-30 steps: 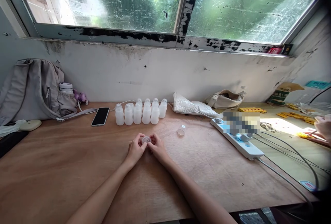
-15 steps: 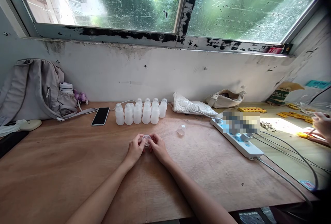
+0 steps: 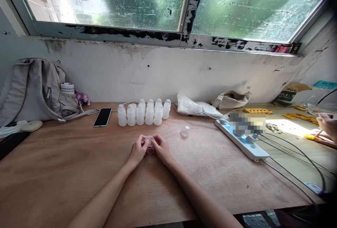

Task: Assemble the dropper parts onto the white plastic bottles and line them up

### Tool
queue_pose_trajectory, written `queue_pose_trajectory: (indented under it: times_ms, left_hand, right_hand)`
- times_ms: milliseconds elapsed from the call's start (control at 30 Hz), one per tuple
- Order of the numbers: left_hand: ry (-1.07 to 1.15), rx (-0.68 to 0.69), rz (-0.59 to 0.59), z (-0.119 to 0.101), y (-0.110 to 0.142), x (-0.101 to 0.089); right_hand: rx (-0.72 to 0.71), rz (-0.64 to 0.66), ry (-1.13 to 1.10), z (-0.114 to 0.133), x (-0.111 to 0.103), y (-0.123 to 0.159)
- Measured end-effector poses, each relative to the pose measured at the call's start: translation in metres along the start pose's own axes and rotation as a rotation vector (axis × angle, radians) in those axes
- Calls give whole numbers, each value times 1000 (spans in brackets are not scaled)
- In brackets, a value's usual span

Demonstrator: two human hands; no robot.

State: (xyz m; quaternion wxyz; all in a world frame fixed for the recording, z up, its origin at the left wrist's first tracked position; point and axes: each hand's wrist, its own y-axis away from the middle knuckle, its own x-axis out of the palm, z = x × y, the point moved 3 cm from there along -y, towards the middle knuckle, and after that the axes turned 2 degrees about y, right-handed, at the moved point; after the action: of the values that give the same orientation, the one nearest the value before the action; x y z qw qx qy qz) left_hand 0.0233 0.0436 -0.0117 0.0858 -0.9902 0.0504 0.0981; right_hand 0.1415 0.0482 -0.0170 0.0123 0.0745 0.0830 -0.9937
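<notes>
My left hand (image 3: 138, 149) and my right hand (image 3: 160, 148) meet above the wooden table (image 3: 79, 172), fingers closed from both sides on a small clear round plastic piece (image 3: 150, 141). The fingers cover much of it, so its exact kind is hard to make out. Beyond my hands stand several small frosted white bottles (image 3: 149, 114), grouped upright in rows. To the right of my right hand a clear plastic cap (image 3: 184, 132) lies on the tabletop.
A phone (image 3: 102, 117) and a grey backpack (image 3: 31, 91) are on the left. Rightward are a white plastic packet (image 3: 196, 106), a fabric bag (image 3: 231, 99) and a power strip (image 3: 244, 143) with trailing cables. Another person's hand (image 3: 326, 123) works at the far right among yellow parts.
Both hands keep hold of the clear piece in almost the same place. The whole view has shifted very slightly; nothing else has visibly moved.
</notes>
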Motion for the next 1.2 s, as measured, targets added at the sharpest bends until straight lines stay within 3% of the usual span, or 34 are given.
queue_pose_trajectory:
  times_ms: [667,1200]
  left_hand:
    - [-35,22,-5,-1,1,1]
    - [-62,76,5,-3,1,1]
  right_hand:
    - [-116,-73,228,5,-3,-1]
    - [-123,-65,243,5,-5,0]
